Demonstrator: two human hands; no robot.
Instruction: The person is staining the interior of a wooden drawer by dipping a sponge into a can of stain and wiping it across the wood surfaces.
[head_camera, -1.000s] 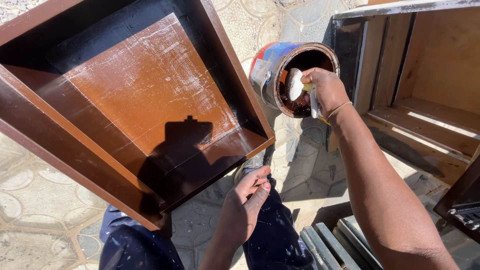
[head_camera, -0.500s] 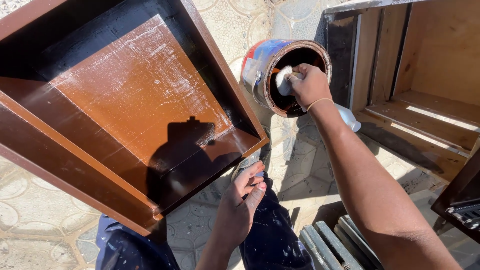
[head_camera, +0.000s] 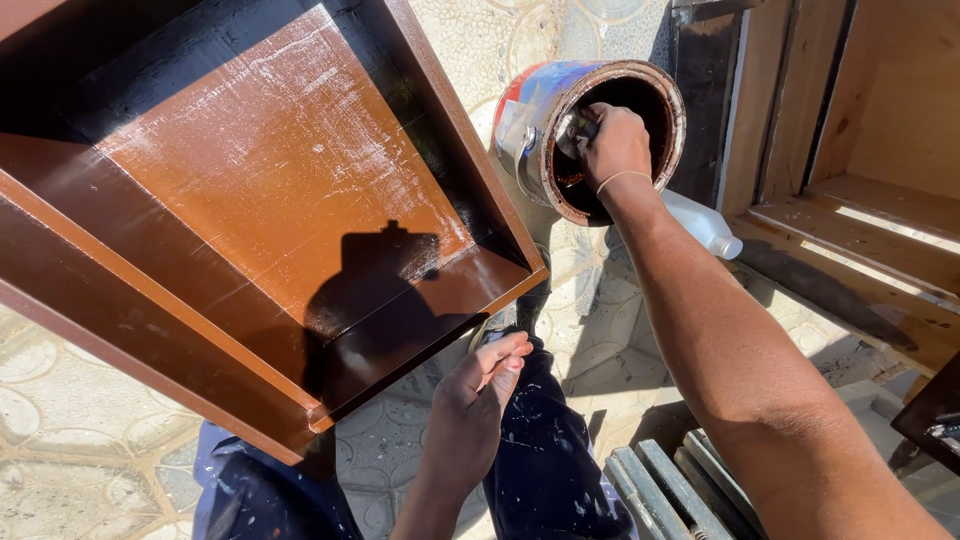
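Deeper into the paint can (head_camera: 560, 130) now goes my right hand (head_camera: 615, 145), grip closed on a brush, where before it hovered at the rim. Loading stain; next, lift out without dripping. Left hand (head_camera: 480, 400), loosely curled and holding nothing, rests below the brown wooden drawer (head_camera: 270, 200) left of the can.

One head camera looks steeply down (close in) over the person's arms.
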